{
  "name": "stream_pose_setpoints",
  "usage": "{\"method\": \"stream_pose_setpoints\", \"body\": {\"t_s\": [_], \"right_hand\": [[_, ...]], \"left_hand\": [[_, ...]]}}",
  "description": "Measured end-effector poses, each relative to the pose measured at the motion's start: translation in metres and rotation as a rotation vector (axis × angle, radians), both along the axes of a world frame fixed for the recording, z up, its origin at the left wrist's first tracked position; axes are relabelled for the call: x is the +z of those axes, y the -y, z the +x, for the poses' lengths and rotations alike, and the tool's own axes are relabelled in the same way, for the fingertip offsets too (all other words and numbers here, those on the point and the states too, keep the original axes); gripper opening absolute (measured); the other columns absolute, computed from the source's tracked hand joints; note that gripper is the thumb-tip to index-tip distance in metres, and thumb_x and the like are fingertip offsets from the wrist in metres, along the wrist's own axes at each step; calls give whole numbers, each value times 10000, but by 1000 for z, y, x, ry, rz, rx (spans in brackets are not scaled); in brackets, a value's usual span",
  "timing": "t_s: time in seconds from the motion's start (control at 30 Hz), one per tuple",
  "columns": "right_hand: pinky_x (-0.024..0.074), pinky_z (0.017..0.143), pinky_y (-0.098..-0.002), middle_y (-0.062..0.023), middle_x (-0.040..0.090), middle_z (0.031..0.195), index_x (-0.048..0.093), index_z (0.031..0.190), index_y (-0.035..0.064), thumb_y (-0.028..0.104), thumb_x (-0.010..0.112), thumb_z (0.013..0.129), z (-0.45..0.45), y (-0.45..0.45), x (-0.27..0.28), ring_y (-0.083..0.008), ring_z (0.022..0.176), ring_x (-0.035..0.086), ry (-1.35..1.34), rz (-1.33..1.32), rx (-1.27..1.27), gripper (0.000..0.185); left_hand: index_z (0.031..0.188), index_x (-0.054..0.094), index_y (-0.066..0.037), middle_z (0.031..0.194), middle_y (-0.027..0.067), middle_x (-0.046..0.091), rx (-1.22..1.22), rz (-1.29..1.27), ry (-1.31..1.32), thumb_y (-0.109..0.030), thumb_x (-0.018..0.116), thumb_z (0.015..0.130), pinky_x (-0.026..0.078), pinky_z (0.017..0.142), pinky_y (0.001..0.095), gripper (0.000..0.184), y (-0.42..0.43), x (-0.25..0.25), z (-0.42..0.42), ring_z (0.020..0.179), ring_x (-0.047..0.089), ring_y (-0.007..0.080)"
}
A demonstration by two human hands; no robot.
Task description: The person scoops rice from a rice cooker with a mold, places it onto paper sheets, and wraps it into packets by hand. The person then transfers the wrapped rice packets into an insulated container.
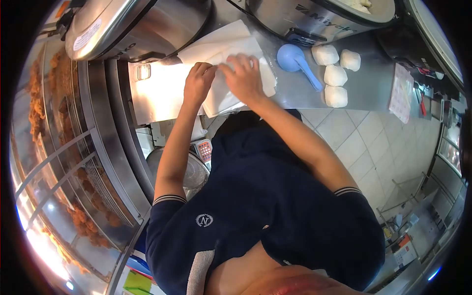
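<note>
My left hand (200, 82) is closed, its fingertips pinched at the upper part of a white wrapping sheet (221, 101). Beside it, my right hand (243, 78) rests over the same stack of thin white sheets with its fingers bent and apart, the thumb side close to the left fingertips. Whether the sheets are paper or plastic I cannot tell. Right of the stack lies a blue rice scoop (291, 58), its handle pointing toward the counter's front edge. Several white wrapped rice portions (336, 75) sit in a cluster farther right.
A rice cooker (314, 19) with white rice in it stands at the back, and another cooker (142, 29) at the back left. On the left is a glass display case (73, 147) with fried food. A pink-white sheet (401, 93) hangs over the steel counter's right end.
</note>
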State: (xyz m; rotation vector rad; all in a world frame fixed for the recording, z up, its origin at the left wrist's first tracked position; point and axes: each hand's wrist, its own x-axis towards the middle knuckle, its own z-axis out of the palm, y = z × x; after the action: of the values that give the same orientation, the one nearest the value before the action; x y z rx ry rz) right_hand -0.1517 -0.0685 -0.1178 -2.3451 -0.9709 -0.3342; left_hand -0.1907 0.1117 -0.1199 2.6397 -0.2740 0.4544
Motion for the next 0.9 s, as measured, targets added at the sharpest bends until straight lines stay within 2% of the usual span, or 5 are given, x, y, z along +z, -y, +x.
{"method": "stream_pose_setpoints", "body": {"t_s": [0.37, 0.43, 0.63, 0.8, 0.9], "right_hand": [[390, 1084, -421, -128, 604, 1200, 624, 1149, -32, 71, 608, 812, 25, 36, -31, -301, 1208, 532, 84, -185, 67, 353], [462, 1003, -403, -120, 620, 1094, 667, 1037, -8, 84, 593, 840, 35, 36, -35, -278, 1125, 573, 132, -219, 137, 230], [544, 891, -378, -90, 591, 1014, 632, 899, 48, 75, 602, 821, 58, 33, -22, -259, 1053, 591, -102, -245, 234, 88], [550, 883, -380, -101, 597, 1051, 633, 936, 28, 21, 567, 825, 59, 41, -28, -277, 1086, 582, 39, -106, 331, 129], [555, 872, -398, -115, 608, 1111, 643, 981, 19, 6, 553, 830, 72, 35, -36, -293, 1092, 600, -50, -290, 334, 176]], "left_hand": [[988, 694, -46, 1021, 95, 702, -18, -41, -15, -75, 746, 833, 572, 816, 393, 166, -8, -14, -35, 945, 686, 289], [993, 687, -42, 1008, 103, 708, -27, -17, 3, -76, 740, 847, 574, 813, 398, 159, -11, -22, -40, 928, 693, 300], [1172, 671, -72, 1002, 151, 708, 484, -431, -372, -65, 756, 811, 564, 791, 398, 372, -10, -20, -8, 932, 698, 349], [1090, 706, -41, 1076, 151, 685, 496, -367, -368, -82, 768, 791, 545, 825, 432, 308, -13, -12, 9, 969, 677, 351], [990, 713, -24, 1025, 135, 688, 471, -183, -441, -104, 768, 783, 541, 807, 444, 229, -12, -12, 12, 948, 662, 357]]}}
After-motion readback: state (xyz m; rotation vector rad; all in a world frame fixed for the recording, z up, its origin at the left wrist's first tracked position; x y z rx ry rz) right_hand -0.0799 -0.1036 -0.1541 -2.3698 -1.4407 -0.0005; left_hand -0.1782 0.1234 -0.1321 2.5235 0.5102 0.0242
